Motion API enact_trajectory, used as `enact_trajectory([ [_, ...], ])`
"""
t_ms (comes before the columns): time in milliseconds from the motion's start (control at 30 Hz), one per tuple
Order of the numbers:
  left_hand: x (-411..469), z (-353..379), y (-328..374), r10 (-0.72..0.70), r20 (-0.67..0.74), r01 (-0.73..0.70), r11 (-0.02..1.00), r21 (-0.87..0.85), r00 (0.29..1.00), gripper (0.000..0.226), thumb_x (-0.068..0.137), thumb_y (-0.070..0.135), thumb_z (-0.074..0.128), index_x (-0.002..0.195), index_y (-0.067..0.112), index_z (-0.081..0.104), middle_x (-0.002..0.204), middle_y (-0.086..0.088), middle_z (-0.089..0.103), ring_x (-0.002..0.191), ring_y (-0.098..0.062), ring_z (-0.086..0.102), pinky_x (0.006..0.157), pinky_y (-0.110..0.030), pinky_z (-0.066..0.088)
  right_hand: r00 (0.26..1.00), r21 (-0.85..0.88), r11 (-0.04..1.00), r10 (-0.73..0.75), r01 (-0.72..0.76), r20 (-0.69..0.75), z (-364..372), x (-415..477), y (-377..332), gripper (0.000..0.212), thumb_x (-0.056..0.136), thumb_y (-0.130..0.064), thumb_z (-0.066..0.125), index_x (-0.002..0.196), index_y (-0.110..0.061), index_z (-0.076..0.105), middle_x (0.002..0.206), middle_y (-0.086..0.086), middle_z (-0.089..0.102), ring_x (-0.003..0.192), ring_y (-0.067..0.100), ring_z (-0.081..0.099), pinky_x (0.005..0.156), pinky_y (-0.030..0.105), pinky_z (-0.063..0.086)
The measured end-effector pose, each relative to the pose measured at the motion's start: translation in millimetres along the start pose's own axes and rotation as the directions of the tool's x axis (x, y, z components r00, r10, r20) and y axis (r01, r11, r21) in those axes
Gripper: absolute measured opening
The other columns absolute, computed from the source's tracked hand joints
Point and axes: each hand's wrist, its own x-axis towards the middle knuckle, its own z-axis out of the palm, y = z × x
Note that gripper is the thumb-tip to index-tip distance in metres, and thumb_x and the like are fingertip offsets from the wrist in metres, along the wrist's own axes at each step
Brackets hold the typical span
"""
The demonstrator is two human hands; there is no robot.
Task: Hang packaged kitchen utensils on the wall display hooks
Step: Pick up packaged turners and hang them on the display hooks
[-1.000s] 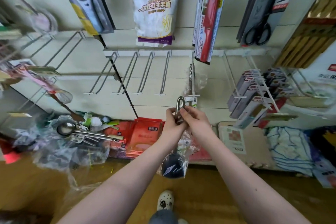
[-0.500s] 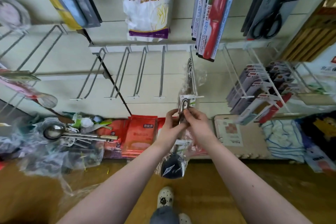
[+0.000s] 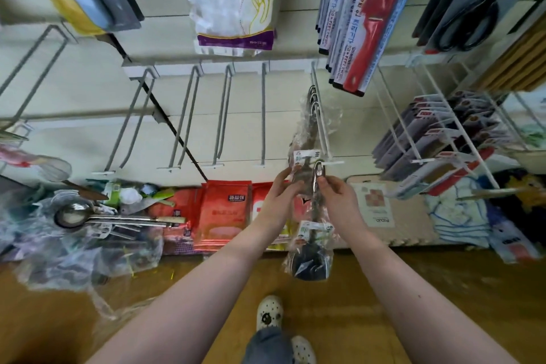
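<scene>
Head camera, looking down along a pale panelled wall (image 3: 88, 91) to a wooden floor (image 3: 399, 304).

Both bare forearms reach forward and meet near the outer tip of a thin white wire hook (image 3: 320, 130) that juts from the wall's white rail. The left hand (image 3: 282, 189) pinches the crinkly clear wrapping and the handle of a ladle (image 3: 310, 260) between thumb and curled fingers. The right hand (image 3: 338, 196) pinches the shiny metal handle just below its oval hanging loop, which sits level with the hook's tip and touches it or lies just beside it; I cannot tell whether it is threaded on. The ladle hangs straight down between the wrists, with its dark rounded bowl at the bottom inside the plastic sleeve. More wrapped utensils (image 3: 308, 115) hang further back on the same hook.

To the left, a row of bare grey wire hooks (image 3: 189, 115) sticks out. Above hang a soft white bag of gloves (image 3: 233, 0) and flat carded red knives (image 3: 366, 23). At the wall's bottom edge lie glossy red packets (image 3: 227, 210) and a big steel spoon (image 3: 71, 214) on crumpled plastic. A white clog (image 3: 269, 312) shows below.
</scene>
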Motion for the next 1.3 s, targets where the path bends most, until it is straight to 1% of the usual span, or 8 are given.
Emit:
enact_trajectory([
  [100,6,2,1,-0.003,-0.001,0.003,1.0,0.015,1.0,0.028,0.099,0.025,0.045,0.127,0.032,0.044,0.125,-0.005,0.058,0.111,-0.017,0.055,0.074,-0.014,0.041,1.0,0.009,1.0,0.001,-0.001,-0.028,-3,8,-2,0.028,0.1,-0.022,0.045,0.116,-0.006,0.061,0.106,0.002,0.067,0.092,0.009,0.061,0.075,0.016,0.045],
  [267,8,4,4,-0.011,0.02,0.011,1.0,0.024,1.0,0.021,0.102,0.031,0.038,0.122,0.032,0.044,0.112,0.005,0.062,0.09,-0.002,0.06,0.064,-0.008,0.044,0.998,0.03,1.0,0.005,-0.003,-0.065,-5,16,-3,0.033,0.099,-0.024,0.046,0.122,-0.005,0.059,0.115,0.005,0.066,0.1,0.015,0.06,0.082,0.021,0.047],
  [400,9,5,6,-0.008,0.014,0.008,1.0,0.026,1.0,0.015,0.102,0.031,0.036,0.112,0.036,0.046,0.109,0.007,0.062,0.098,-0.011,0.059,0.072,-0.017,0.042,0.998,0.032,0.999,-0.006,0.008,-0.064,-7,17,-5,0.03,0.099,-0.023,0.047,0.12,-0.005,0.059,0.108,0.001,0.065,0.088,0.004,0.058,0.068,0.012,0.043],
  [533,9,5,6,0.0,0.014,-0.001,1.0,0.026,1.0,0.015,0.102,0.031,0.035,0.104,0.039,0.048,0.109,0.006,0.062,0.096,-0.011,0.059,0.072,-0.019,0.042,0.998,0.024,0.999,-0.02,0.022,-0.061,-7,16,-5,0.03,0.099,-0.024,0.047,0.121,-0.008,0.059,0.109,0.0,0.065,0.09,0.005,0.057,0.069,0.011,0.041],
  [867,18,2,5,-0.003,0.017,0.004,1.0,-0.007,1.0,0.03,0.103,0.029,0.035,0.128,0.025,0.051,0.108,0.009,0.064,0.09,-0.008,0.061,0.063,-0.008,0.044,0.997,0.038,0.999,-0.011,0.014,-0.081,-8,27,-9,0.021,0.098,-0.01,0.046,0.083,-0.015,0.059,0.069,-0.006,0.059,0.056,0.0,0.054,0.043,0.005,0.037],
  [1033,31,7,9,-0.021,-0.012,0.02,0.998,-0.055,1.0,0.025,0.102,0.026,0.038,0.122,0.024,0.054,0.104,0.005,0.066,0.084,-0.01,0.061,0.063,-0.01,0.046,0.997,0.046,0.999,-0.016,0.019,-0.07,-4,45,-7,0.016,0.097,-0.009,0.048,0.096,-0.012,0.064,0.074,-0.003,0.065,0.053,0.0,0.06,0.044,0.006,0.04],
  [1133,43,7,7,-0.012,-0.024,0.009,0.995,-0.1,1.0,0.023,0.102,0.027,0.04,0.118,0.025,0.056,0.102,0.003,0.067,0.08,-0.01,0.06,0.055,-0.008,0.043,0.995,0.009,0.999,-0.052,0.052,-0.084,-1,57,-10,0.023,0.097,-0.01,0.048,0.083,-0.017,0.064,0.064,-0.009,0.062,0.048,-0.005,0.055,0.044,0.007,0.039],
  [1300,56,10,12,0.03,-0.048,-0.036,0.992,-0.121,0.998,0.024,0.103,0.021,0.037,0.119,0.022,0.055,0.097,0.002,0.065,0.078,-0.008,0.061,0.053,-0.007,0.043,0.997,0.169,0.985,0.04,-0.029,-0.065,5,81,-15,0.022,0.095,0.001,0.046,0.087,-0.01,0.063,0.055,-0.009,0.062,0.044,-0.003,0.055,0.049,0.013,0.045],
])
